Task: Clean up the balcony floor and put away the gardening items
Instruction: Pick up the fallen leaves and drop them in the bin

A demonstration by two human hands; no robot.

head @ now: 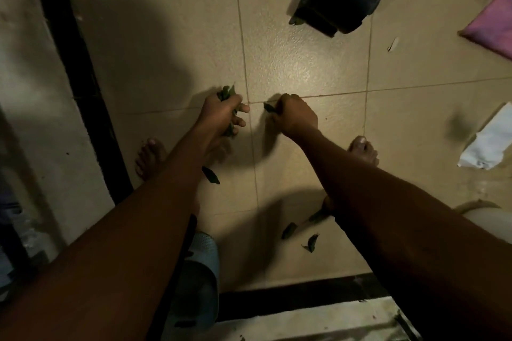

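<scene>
Head view, hands gripping crumpled leaves, pebbled tiles

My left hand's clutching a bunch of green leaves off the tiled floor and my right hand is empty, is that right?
Not quite. The left hand does grip the bunch of green leaves, but the right hand is not empty: its fingers pinch a single dark green leaf. The head view shows this.

One wide-angle view, worn on the head. Looks almost straight down onto the tiled floor, close above the left hand and right hand, with both forearms entering from the bottom corners.
</scene>
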